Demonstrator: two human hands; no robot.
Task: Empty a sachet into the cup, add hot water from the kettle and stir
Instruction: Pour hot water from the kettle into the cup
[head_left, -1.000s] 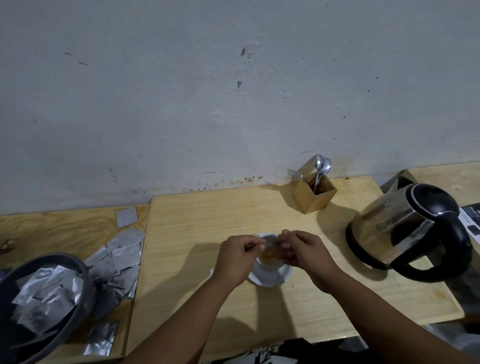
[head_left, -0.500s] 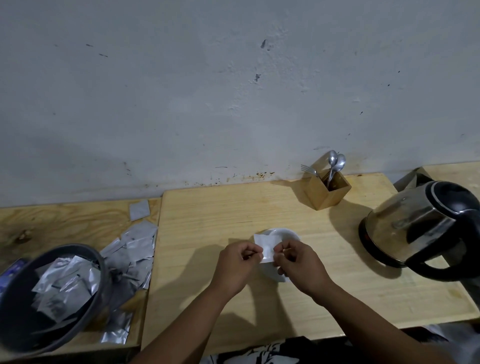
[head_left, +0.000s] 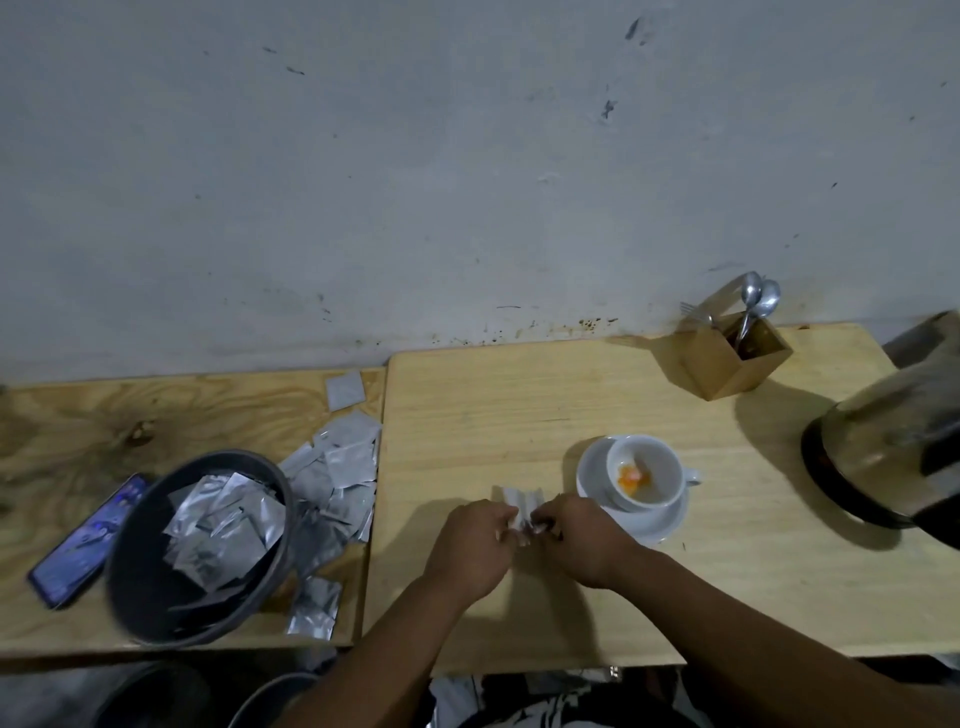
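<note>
A white cup (head_left: 647, 475) stands on a white saucer (head_left: 657, 522) on the light wooden table, with orange powder in its bottom. Left of the cup, my left hand (head_left: 475, 543) and my right hand (head_left: 579, 538) both pinch a small crumpled silver sachet (head_left: 519, 504) just above the table. The steel kettle (head_left: 888, 457) with a black handle sits at the right edge, partly cut off. Two spoons (head_left: 758, 304) stand in a wooden holder (head_left: 732, 361) by the wall.
A dark bin (head_left: 202, 551) holding several silver sachets stands on the left table. More sachets (head_left: 337, 467) lie scattered beside it. A phone (head_left: 85, 540) lies at the far left. The grey wall runs behind both tables.
My hands have drawn the sachet away from over the cup toward the left and lower. The cup with its orange powder is now uncovered. The camera has swung left.
</note>
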